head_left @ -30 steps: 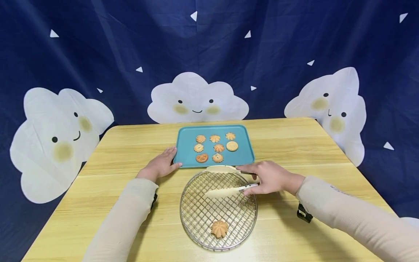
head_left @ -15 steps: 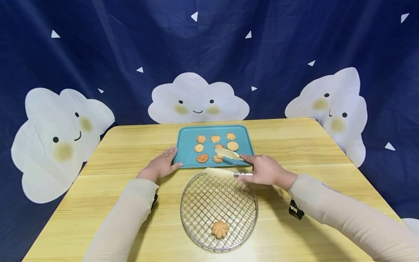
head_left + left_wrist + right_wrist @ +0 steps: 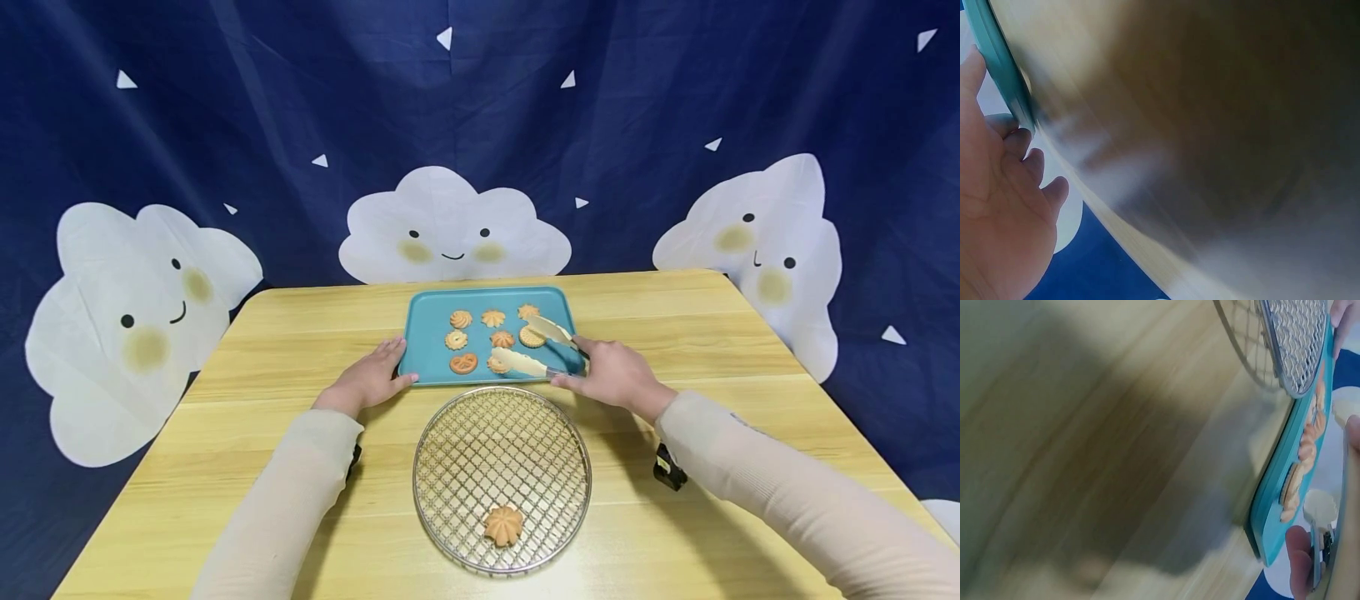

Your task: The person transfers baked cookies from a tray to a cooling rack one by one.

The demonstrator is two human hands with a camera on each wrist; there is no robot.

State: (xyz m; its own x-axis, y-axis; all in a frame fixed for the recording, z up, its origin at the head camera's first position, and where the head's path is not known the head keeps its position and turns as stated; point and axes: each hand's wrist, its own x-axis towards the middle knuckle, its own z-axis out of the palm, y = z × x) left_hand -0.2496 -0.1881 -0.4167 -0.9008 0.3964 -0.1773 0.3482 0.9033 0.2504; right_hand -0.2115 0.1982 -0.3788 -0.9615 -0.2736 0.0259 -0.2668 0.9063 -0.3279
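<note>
In the head view my right hand (image 3: 618, 377) grips a pair of tongs (image 3: 521, 362) with pale tips. The tips stand apart above the right half of a teal tray (image 3: 431, 302). One tip overlaps a round textured cookie (image 3: 532, 337); the other partly covers a cookie (image 3: 497, 367) in the front row. Several more cookies lie in rows on the tray, among them a pretzel-shaped one (image 3: 463, 362) and a swirled one (image 3: 461, 318). My left hand (image 3: 369, 381) rests at the tray's left front corner, fingertips along the side rim and thumb at the front.
A round wire rack (image 3: 480, 454) stands on the wooden table (image 3: 195, 450) in front of the tray, with one flower-shaped cookie (image 3: 503, 526) near its front edge. Behind the table hangs a dark blue curtain (image 3: 510, 108) with white clouds.
My right hand has moved the tongs away from over the rack to over the tray's right half. The left hand and the cookies stay in place.
</note>
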